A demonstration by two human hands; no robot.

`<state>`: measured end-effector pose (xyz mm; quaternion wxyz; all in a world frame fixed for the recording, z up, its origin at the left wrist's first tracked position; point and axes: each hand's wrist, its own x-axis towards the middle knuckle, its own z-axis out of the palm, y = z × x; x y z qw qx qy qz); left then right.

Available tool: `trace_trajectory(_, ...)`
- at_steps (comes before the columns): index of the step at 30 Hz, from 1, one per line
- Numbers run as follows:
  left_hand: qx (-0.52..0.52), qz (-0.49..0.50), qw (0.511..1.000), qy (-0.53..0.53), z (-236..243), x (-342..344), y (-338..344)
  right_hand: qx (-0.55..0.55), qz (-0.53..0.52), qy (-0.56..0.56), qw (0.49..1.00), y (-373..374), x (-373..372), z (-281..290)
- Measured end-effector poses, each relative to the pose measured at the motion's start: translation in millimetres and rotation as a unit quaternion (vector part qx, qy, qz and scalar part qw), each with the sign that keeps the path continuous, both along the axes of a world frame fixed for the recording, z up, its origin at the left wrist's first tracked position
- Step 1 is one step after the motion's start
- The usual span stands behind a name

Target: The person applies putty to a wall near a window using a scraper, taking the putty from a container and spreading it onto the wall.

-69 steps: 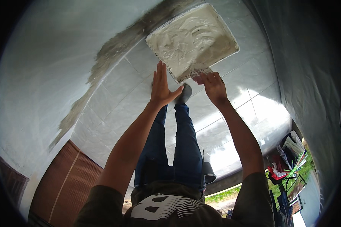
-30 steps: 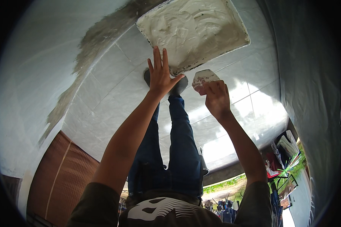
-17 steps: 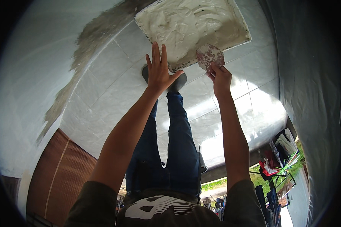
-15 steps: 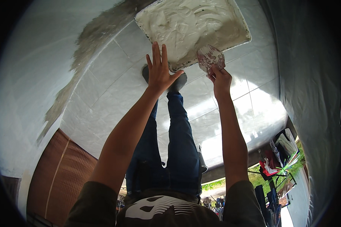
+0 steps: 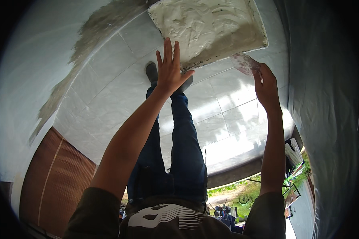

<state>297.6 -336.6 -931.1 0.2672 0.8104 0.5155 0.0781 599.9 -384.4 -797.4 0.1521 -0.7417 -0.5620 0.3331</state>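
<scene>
A shallow rectangular tray [image 5: 209,22] full of pale, creamy, wet paste is at the top of the view, its rim speckled dark. My left hand [image 5: 171,69] has its fingers spread at the tray's lower left edge; I cannot tell whether they touch it. My right hand [image 5: 266,85] grips a flat, paste-smeared scraper [image 5: 243,63] just outside the tray's lower right edge, blade angled toward the upper left. Beneath the tray and left hand are my feet [image 5: 151,71] in dark grey footwear, on pale tiles.
A pale wall [image 5: 36,79] with a rough grey band runs up the left, above a brown woven blind [image 5: 54,179]. A wrinkled grey surface [image 5: 323,119] lines the right. Sunlit patches lie on the tiled floor [image 5: 227,115]. Grass and assorted clutter [image 5: 227,215] show at the bottom right.
My right hand with the scraper has come out of the tray and swung rightward, the blade turning. My left hand sits slightly higher in the view, still spread. The tray appears shifted up and right.
</scene>
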Motion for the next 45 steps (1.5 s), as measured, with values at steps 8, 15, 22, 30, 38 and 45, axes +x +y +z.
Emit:
trace_trajectory(8, -0.031, 0.031, 0.999, -0.014, 10.3, 0.3, -13.0, -0.134, 0.314, -0.166, 0.925, 142.0, -23.2, -36.3)
trace_trajectory(15, -0.005, 0.052, 0.997, -0.057, 2.0, -2.2, -17.8, -0.207, 0.442, -0.223, 0.844, 160.7, -55.8, -60.9)
trace_trajectory(22, -0.016, 0.057, 0.997, -0.052, 3.0, -6.3, -16.3, -0.267, 0.434, -0.170, 0.843, 163.5, -71.4, -53.3)
trace_trajectory(30, -0.022, 0.065, 0.995, -0.067, 4.6, -2.9, -16.0, -0.274, 0.406, -0.118, 0.864, 160.4, -72.7, -52.2)
trace_trajectory(38, -0.013, 0.068, 0.995, -0.067, 1.4, -6.6, -16.7, -0.260, 0.375, -0.086, 0.886, 153.8, -86.2, -58.1)
trace_trajectory(45, -0.013, 0.069, 0.995, -0.075, 1.8, -4.4, -16.2, -0.158, 0.280, 0.015, 0.947, 146.5, -42.0, -70.2)
